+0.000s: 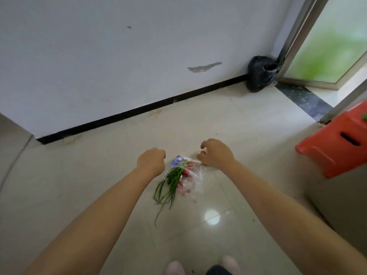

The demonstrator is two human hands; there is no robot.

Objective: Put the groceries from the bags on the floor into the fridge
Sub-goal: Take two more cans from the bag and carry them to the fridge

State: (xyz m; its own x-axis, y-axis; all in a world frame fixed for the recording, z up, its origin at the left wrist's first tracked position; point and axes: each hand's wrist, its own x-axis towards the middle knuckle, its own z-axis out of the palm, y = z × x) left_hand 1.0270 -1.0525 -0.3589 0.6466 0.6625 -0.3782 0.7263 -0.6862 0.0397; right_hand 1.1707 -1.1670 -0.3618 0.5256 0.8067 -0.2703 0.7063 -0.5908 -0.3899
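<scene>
Beige tiled floor (248, 120), white wall (99, 56) with black skirting. Orange stool (335, 143) at the floor's right edge. Black bag (260, 74) in the far corner by the door frame. Clear grocery bag (190, 177) mid-floor, holding green chives (170, 185) and red items. Left hand (152, 160) fisted just beside the bag; grasp unclear. Right hand (215, 152) pinches the bag's top.
</scene>
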